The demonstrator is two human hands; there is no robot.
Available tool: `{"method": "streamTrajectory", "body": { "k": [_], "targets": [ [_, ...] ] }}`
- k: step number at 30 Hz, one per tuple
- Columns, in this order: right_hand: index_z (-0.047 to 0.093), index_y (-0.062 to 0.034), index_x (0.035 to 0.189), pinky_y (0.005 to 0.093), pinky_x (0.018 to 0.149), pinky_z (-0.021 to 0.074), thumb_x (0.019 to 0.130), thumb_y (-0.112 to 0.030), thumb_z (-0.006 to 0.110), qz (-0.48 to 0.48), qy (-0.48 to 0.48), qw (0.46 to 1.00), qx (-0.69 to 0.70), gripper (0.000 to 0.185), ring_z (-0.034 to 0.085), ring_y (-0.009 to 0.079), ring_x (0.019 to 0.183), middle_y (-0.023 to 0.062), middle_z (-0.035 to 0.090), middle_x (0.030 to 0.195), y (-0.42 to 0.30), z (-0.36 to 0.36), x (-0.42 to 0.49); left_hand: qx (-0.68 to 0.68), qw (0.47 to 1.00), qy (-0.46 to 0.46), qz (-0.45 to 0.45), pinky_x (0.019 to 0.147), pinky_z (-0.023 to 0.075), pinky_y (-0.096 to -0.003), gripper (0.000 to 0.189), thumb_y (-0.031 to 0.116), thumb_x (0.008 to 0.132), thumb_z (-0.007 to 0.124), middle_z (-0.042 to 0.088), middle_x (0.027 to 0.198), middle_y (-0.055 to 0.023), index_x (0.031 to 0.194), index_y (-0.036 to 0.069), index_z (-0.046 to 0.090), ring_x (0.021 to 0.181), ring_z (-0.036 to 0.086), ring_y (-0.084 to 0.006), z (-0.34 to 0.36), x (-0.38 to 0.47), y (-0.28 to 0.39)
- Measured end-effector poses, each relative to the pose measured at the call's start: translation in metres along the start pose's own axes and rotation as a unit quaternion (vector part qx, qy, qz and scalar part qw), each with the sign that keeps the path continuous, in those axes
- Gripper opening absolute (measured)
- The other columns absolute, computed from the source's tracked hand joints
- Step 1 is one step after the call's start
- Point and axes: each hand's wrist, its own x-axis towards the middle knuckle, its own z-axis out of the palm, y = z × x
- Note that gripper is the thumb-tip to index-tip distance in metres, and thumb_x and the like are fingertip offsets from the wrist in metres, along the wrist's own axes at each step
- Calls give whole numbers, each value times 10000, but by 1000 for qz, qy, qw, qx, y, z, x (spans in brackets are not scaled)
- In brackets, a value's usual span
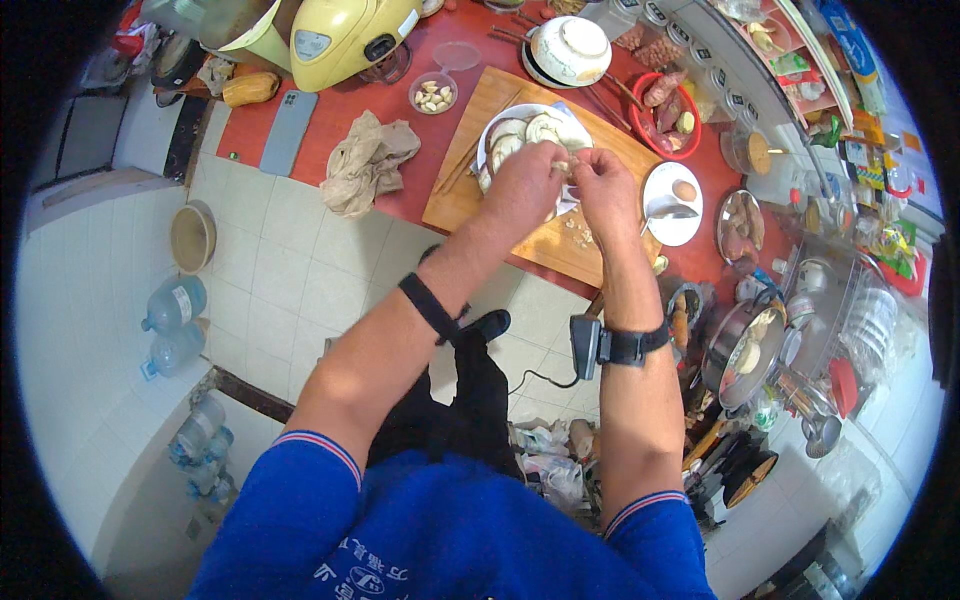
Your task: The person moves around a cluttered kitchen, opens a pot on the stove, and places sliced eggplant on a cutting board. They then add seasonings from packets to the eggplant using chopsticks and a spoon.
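Note:
My left hand (526,182) and my right hand (606,191) meet over a white plate (486,139) of pale, dark-rimmed slices (544,127), which look like eggplant. Between the fingertips of both hands is a small pale piece of food (568,166), partly hidden by the fingers. The plate sits on a wooden cutting board (454,202). Small chopped bits (579,234) lie on the board near my right wrist. A pair of wooden chopsticks (459,166) rests along the board's left side.
Right of the board is a white saucer (667,187) with an egg and a spoon. Behind are a red basket (696,142) of tubers and an overturned bowl (574,49). To the left are garlic cloves (433,96), a crumpled cloth (371,165) and a phone (289,131).

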Motion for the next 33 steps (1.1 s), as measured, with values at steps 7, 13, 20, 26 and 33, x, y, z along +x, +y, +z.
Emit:
{"method": "streamTrajectory", "body": {
  "k": [7,13,20,26,33],
  "targets": [
    [678,8,1075,273,644,556,992,-53,619,12,-6,999,36,118,670,117,730,65,707,889,-24,-8,7,57,995,-79,-12,814,574,-427,213,146,959,664,751,985,-198,1138,36,700,920,734,-352,-39,23,0],
    [669,4,1123,273,647,551,1021,-74,603,-66,43,992,95,145,663,106,735,66,721,935,-45,-26,-12,20,997,1,69,816,567,-407,236,143,973,640,737,1029,-207,1179,51,712,936,729,-329,-57,21,17],
    [733,-18,1142,393,886,560,951,-74,602,-135,23,970,-199,239,733,321,971,214,757,1039,2,-3,-12,118,990,-74,28,910,549,-444,228,115,952,642,695,1157,-216,1150,31,718,1046,686,-372,-49,7,-14],
    [741,2,1113,338,837,572,963,-40,586,-65,89,993,-38,220,737,219,878,158,773,984,57,-46,-19,66,997,-25,-16,853,556,-428,180,121,953,653,722,1015,-194,1087,9,696,965,699,-366,-50,-6,-10],
    [756,-7,1078,415,839,579,923,-100,649,-9,92,981,-171,210,736,347,876,216,756,946,120,-56,-32,-109,984,-104,-90,763,570,-322,218,150,997,636,731,934,-97,1129,-20,671,837,718,-165,-6,-115,-15]
  ]
}}
